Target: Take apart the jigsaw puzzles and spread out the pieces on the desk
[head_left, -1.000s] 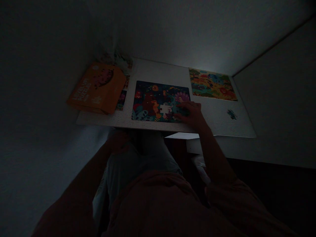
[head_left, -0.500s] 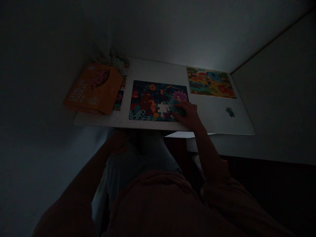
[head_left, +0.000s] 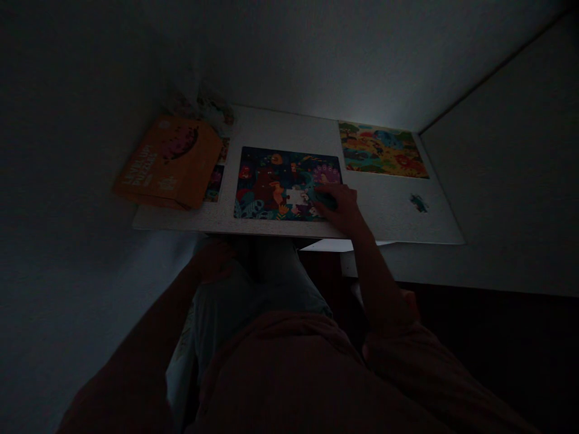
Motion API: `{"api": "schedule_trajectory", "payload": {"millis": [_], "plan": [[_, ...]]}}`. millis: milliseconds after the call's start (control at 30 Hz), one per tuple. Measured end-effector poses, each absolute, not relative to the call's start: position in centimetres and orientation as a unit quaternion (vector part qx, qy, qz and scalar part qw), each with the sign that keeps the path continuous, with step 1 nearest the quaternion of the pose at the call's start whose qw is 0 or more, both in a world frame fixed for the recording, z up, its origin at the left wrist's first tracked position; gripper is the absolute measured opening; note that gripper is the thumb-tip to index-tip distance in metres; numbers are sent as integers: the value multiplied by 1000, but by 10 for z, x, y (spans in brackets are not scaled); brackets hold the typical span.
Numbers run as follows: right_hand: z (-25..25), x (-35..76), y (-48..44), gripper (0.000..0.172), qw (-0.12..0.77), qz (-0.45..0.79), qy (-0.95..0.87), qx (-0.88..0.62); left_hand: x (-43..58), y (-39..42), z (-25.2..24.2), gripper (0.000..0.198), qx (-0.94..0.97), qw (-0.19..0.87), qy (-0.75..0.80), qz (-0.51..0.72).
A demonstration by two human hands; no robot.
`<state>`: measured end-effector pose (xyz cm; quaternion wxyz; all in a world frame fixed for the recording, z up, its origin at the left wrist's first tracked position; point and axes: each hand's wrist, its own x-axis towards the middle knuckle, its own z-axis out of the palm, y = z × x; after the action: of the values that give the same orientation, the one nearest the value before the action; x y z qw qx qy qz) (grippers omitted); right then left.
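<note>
A dark, colourful jigsaw puzzle of animals and plants lies flat on the white table. Toward its lower middle is a pale, piece-shaped gap. My right hand rests over the puzzle's lower right part, to the right of the gap. Its thumb and forefinger are apart, fingertips on the puzzle, with teal picture showing between them. My left hand lies on my thigh below the table edge, fingers loosely stretched; its details are dim. A loose teal puzzle piece or small cluster lies at the right of the table.
An orange puzzle box stands at the table's left, with picture cards partly beneath it and clear plastic wrapping behind. A yellow-green jungle puzzle lies at the back right. Walls border the table behind and at the right.
The whole view has shifted slightly, moving the table a little left in the picture. My right hand stays over the same puzzle area, its fingers slightly closer together. My left hand is unchanged.
</note>
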<state>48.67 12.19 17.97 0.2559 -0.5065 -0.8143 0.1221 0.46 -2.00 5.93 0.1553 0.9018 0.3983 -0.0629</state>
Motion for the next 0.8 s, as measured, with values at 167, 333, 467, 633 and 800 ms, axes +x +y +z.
{"api": "schedule_trajectory", "payload": {"millis": [167,333,467,633,800], "plan": [[182,486,120,38,247,123,-821,-500,4,-18,57,43,903,159,395,-63],[187,482,117,30,232,118,-834,-486,3,-19,56,43,901,155,401,-58],[188,481,118,28,216,112,-842,-482,3,-19,57,44,903,154,397,-58],[185,483,117,25,216,104,-841,-485,3,-19,57,45,905,151,392,-63],[186,483,115,23,228,107,-840,-481,1,-22,54,45,903,147,399,-54]]}}
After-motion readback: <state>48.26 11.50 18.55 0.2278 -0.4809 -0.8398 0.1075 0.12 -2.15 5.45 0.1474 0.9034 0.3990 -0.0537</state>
